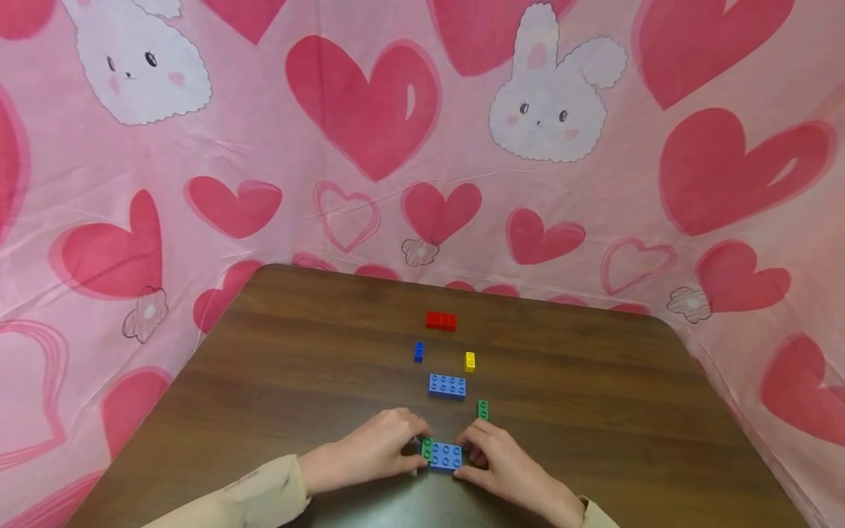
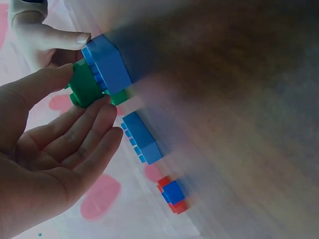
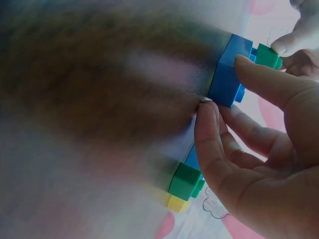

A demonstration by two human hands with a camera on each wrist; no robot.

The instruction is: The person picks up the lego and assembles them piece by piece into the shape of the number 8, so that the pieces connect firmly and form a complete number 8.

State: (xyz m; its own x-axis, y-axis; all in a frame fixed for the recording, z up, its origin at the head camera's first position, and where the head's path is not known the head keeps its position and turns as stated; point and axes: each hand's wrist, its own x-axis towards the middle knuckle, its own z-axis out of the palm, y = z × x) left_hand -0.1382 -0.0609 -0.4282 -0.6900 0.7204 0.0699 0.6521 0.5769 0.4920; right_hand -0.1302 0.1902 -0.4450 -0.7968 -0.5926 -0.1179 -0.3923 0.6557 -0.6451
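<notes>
A blue eight-stud toy brick (image 1: 449, 456) lies on the table near the person, with a small green two-stud brick (image 1: 427, 449) across the studs at its left end. The left hand (image 1: 379, 447) pinches this green brick between thumb and fingers; the left wrist view shows the green brick (image 2: 85, 84) on the studded side of the blue brick (image 2: 110, 64). At the opposite end, the right hand (image 1: 505, 462) grips the blue brick (image 3: 227, 74) between thumb and fingers. Just beyond the right fingertips lies another small green brick (image 1: 483, 408).
Farther up the brown table (image 1: 317, 330) lie a second blue eight-stud brick (image 1: 447, 386), a small yellow brick (image 1: 470, 361), a small dark blue brick (image 1: 419, 352) and a red brick (image 1: 441, 321). Pink heart-patterned cloth (image 1: 370, 110) hangs behind and beside the table.
</notes>
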